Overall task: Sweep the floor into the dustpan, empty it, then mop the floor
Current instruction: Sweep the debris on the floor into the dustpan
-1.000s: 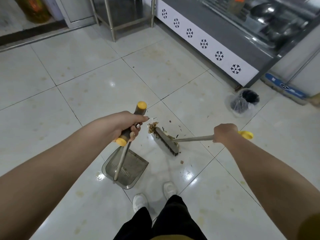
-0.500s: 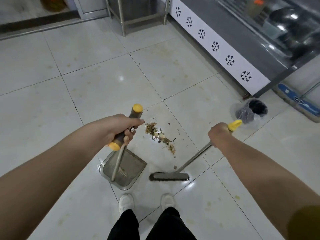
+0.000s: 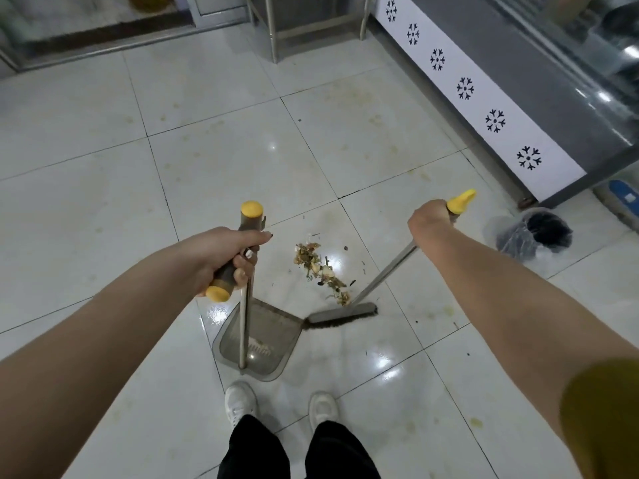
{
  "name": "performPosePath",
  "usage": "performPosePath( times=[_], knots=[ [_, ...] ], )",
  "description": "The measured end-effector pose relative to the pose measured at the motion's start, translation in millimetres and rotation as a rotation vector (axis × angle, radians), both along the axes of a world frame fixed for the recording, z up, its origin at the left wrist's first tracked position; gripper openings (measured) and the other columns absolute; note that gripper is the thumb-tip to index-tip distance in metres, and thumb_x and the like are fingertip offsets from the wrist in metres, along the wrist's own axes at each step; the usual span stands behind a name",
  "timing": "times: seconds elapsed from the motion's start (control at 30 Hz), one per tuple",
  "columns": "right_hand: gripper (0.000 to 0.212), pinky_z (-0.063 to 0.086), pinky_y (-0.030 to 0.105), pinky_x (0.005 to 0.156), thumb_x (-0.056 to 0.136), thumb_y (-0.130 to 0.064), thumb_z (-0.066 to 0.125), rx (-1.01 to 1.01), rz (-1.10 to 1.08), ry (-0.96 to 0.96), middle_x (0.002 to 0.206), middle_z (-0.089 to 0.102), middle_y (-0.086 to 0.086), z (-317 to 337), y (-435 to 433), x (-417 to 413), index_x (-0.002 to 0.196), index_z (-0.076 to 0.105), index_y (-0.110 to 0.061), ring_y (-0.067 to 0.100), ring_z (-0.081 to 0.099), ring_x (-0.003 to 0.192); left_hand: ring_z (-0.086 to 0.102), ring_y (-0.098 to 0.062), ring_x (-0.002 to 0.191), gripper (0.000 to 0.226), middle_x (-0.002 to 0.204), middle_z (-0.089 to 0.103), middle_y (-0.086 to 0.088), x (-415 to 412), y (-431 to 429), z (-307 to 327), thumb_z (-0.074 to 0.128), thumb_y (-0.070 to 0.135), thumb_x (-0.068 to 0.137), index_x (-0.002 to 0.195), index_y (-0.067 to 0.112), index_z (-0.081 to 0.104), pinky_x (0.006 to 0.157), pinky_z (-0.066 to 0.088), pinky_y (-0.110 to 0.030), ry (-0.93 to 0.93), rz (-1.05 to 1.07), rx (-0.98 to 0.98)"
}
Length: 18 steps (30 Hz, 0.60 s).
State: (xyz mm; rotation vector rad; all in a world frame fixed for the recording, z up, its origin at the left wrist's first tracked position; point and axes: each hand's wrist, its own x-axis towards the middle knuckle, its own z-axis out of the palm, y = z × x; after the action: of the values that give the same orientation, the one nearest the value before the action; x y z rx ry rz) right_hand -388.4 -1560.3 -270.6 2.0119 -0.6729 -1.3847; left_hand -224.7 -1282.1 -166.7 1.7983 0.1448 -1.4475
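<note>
left hand [image 3: 221, 257] clamped on dustpan [image 3: 257, 340] handle | right hand [image 3: 430, 219] gripping broom [image 3: 342, 314]

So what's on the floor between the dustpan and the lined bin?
In the head view, the debris pile and broom head lie between dustpan and bin.

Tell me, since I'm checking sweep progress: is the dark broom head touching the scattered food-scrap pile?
Touching: the head view shows the broom head meeting the food-scrap pile's near end, no floor visible between.
</note>
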Motion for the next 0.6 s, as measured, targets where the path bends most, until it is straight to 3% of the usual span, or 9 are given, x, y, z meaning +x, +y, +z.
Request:
performPosePath(
  times=[0.2, 0.37, 0.47, 0.6],
  knots=[
    [0.009, 0.046, 0.034, 0.08, 0.061, -0.02, 0.064, 0.004, -0.012, -0.044, 0.07, 0.064, -0.002, 9.1, -5.2, 3.1, 0.069, 0.061, -0.019, 0.02, 0.054, 0.055, 0.031, -0.003, 0.026, 0.031, 0.042, 0.038, 0.004, -7.4, -12.0, 15.5, 0.064, 0.026, 0.088, 0.069, 0.014, 0.042, 0.031, 0.029, -0.01, -0.037, -0.059, -0.013],
    [0.006, 0.046, 0.03, 0.08, 0.071, -0.018, 0.066, 0.051, -0.019, -0.122, 0.073, 0.062, -0.002, 15.0, 1.6, 8.0, 0.073, 0.061, -0.02, 0.022, 0.056, 0.065, 0.032, -0.003, 0.026, 0.03, 0.04, 0.039, 0.005, -11.5, -12.6, 23.8, 0.063, 0.026, 0.089, 0.07, 0.014, 0.042, 0.03, 0.029, -0.01, -0.037, -0.05, -0.019],
    [0.013, 0.047, 0.026, 0.077, 0.082, -0.026, 0.064, 0.127, -0.062, -0.166, 0.094, 0.067, -0.006, 17.4, -3.6, -0.3, 0.094, 0.067, -0.022, 0.019, 0.059, 0.074, 0.032, -0.003, 0.026, 0.031, 0.04, 0.039, 0.005, -17.9, -12.4, 23.7, 0.064, 0.028, 0.089, 0.07, 0.013, 0.042, 0.03, 0.029, -0.01, -0.028, -0.062, -0.009],
    [0.016, 0.04, 0.022, 0.062, 0.084, -0.039, 0.063, 0.136, -0.061, -0.216, 0.076, 0.055, -0.008, 39.0, -16.4, -21.7, 0.087, 0.061, -0.024, 0.017, 0.061, 0.078, 0.032, -0.003, 0.025, 0.032, 0.04, 0.04, 0.005, -23.5, -12.6, 23.5, 0.065, 0.029, 0.088, 0.069, 0.013, 0.043, 0.03, 0.03, -0.01, -0.013, -0.082, -0.002]
  ],
)
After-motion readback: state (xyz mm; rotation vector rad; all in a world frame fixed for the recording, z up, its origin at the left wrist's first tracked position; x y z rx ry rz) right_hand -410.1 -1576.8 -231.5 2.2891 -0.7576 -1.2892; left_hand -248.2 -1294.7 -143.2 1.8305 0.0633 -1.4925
